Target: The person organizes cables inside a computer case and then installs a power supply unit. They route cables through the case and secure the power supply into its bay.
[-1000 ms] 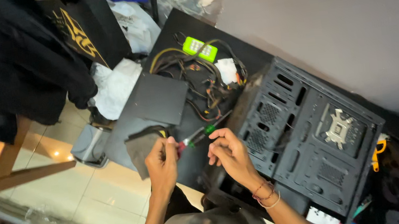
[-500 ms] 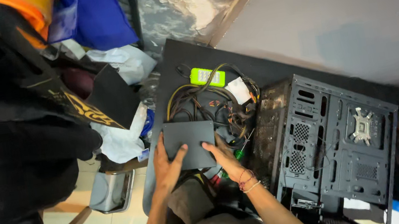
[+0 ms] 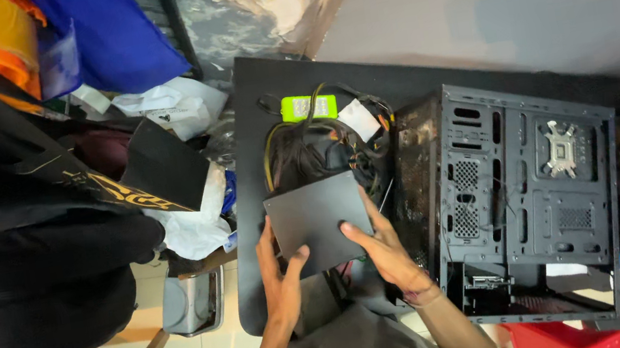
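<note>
Both hands are on the dark grey power supply box (image 3: 319,219), which I hold just above the near part of the black table (image 3: 252,117). My left hand (image 3: 282,272) grips its near left corner, thumb pressed flat on the top face and fingers curled under the edge. My right hand (image 3: 387,251) clamps the near right edge, thumb on top and the other fingers wrapped down the side, with a thin band at the wrist. The box sits level, its flat plain face turned up toward me.

Just beyond the box lies a tangle of black and yellow cables (image 3: 314,145) on the table, and at the far end of that tangle is a bright green connector block (image 3: 308,106) with a white tag (image 3: 358,118) beside it. To the right of my hands stands an open black computer case (image 3: 521,191), its perforated panels facing up; the box is close to its left wall but I cannot tell whether they touch. Near the case's right corner is a red plastic crate (image 3: 572,338). To the left, off the table, are crumpled white bags (image 3: 173,108), a black carton with gold print (image 3: 41,181) and a small grey bin (image 3: 192,302) on the tiled floor.
</note>
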